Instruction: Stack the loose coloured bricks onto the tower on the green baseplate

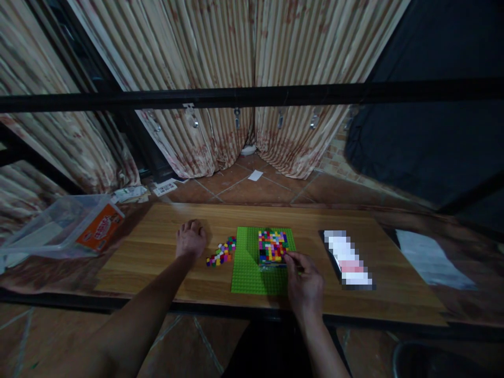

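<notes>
A green studded baseplate (246,278) lies on the wooden table. On its right part stands a squarish block built of small multicoloured bricks (272,245). My right hand (306,281) is at the block's front right edge, thumb and forefinger pinched together; whatever is between them is too small to make out. Left of the baseplate, a loose pile of small coloured bricks (221,253) is spread on the wood. My left hand (191,240) rests palm down on the table beyond that pile's left side, fingers lying on the surface and holding nothing visible.
A phone-like device (348,260) with a blurred screen lies right of the baseplate. A clear plastic bin (51,226) with an orange label stands at the far left. White paper (433,257) lies past the table's (157,220) right edge. A black bar (252,96) crosses before the curtains.
</notes>
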The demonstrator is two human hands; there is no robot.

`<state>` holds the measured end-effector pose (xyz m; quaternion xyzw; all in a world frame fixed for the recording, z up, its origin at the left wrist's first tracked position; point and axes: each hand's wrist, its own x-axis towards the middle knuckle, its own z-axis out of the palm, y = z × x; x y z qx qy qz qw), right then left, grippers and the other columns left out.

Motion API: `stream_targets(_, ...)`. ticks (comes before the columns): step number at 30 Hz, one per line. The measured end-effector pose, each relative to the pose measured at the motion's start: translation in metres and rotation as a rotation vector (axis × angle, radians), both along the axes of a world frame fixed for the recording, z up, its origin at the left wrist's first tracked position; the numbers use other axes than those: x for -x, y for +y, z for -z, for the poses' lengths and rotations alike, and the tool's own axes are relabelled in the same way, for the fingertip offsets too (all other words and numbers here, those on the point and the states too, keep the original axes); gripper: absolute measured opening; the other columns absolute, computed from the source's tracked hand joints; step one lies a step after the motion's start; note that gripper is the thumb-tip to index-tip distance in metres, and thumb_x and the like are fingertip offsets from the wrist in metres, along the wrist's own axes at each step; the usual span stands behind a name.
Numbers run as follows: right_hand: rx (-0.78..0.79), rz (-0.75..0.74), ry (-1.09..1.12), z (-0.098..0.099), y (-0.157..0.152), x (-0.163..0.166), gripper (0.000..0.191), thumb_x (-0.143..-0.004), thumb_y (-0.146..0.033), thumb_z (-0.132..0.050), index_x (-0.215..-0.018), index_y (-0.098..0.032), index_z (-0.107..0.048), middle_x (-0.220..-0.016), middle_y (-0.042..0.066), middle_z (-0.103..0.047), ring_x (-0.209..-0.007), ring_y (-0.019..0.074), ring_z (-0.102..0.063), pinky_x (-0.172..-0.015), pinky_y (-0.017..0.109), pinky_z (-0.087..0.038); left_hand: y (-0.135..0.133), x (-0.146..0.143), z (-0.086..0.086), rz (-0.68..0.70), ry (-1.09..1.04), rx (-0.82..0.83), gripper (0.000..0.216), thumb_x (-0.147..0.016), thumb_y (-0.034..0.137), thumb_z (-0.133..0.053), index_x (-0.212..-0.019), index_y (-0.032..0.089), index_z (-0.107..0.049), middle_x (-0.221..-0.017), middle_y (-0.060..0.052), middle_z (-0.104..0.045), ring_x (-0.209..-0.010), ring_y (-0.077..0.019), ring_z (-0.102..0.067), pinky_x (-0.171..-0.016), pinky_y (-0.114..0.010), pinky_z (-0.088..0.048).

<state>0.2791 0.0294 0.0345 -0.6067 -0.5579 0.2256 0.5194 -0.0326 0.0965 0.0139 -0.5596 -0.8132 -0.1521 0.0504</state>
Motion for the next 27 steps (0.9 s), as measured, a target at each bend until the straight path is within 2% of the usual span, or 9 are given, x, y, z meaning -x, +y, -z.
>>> stream_targets(6, -0.068, 0.043, 0.014, 0.007, 0.002, 0.004, 0.03, -0.086, -0.047, -0.06, -0.085, -0.022, -0.075, -0.095, 0.01, -0.067, -0.093, 0.0239, -0.06, -0.087, 0.04, -0.047, -0.001, -0.001, -0.001, 0.001, -0.001, -0.005, 0.04, -0.09, 0.031, -0.038, -0.121, 0.017, -0.059, -0.129, -0.012, -0.06, -0.118, -0.029, -0.051, -0.101, -0.044, -0.038)
stream_targets(13, 0.003, -0.054, 0.174, 0.009, 0.01, -0.004, 0.026, -0.079, -0.047, -0.068, -0.082, -0.024, -0.078, -0.095, 0.007, -0.065, -0.095, 0.0222, -0.059, -0.088, 0.039, -0.047, -0.001, -0.001, -0.001, -0.006, 0.009, 0.001, 0.041, -0.09, 0.032, -0.038, -0.122, 0.017, -0.059, -0.13, -0.013, -0.059, -0.119, -0.0297, -0.05, -0.101, -0.043, -0.038)
stream_targets(19, 0.083, -0.097, 0.358, 0.014, 0.02, -0.007, 0.026, -0.069, -0.046, -0.076, -0.079, -0.023, -0.078, -0.094, 0.007, -0.069, -0.095, 0.0237, -0.062, -0.088, 0.041, -0.047, 0.0, 0.0, 0.0, -0.004, 0.012, 0.004, 0.04, -0.09, 0.031, -0.037, -0.121, 0.017, -0.059, -0.129, -0.012, -0.06, -0.118, -0.0292, -0.051, -0.101, -0.043, -0.038)
stream_targets(24, 0.211, -0.089, 0.631, 0.013, 0.024, -0.003, 0.035, -0.058, -0.043, -0.083, -0.083, -0.02, -0.076, -0.085, 0.005, -0.074, -0.082, 0.022, -0.066, -0.078, 0.038, -0.051, 0.0, 0.001, 0.002, 0.006, 0.006, -0.003, 0.04, -0.09, 0.03, -0.039, -0.121, 0.017, -0.059, -0.129, -0.013, -0.06, -0.118, -0.029, -0.051, -0.101, -0.043, -0.039)
stream_targets(27, 0.246, -0.084, 0.692, 0.009, 0.026, -0.002, 0.037, -0.054, -0.039, -0.086, -0.082, -0.02, -0.075, -0.08, 0.003, -0.073, -0.076, 0.0196, -0.065, -0.074, 0.034, -0.05, 0.0, 0.0, 0.001, 0.001, 0.002, -0.012, 0.038, -0.09, 0.03, -0.039, -0.12, 0.018, -0.059, -0.129, -0.012, -0.06, -0.12, -0.0284, -0.05, -0.102, -0.042, -0.038)
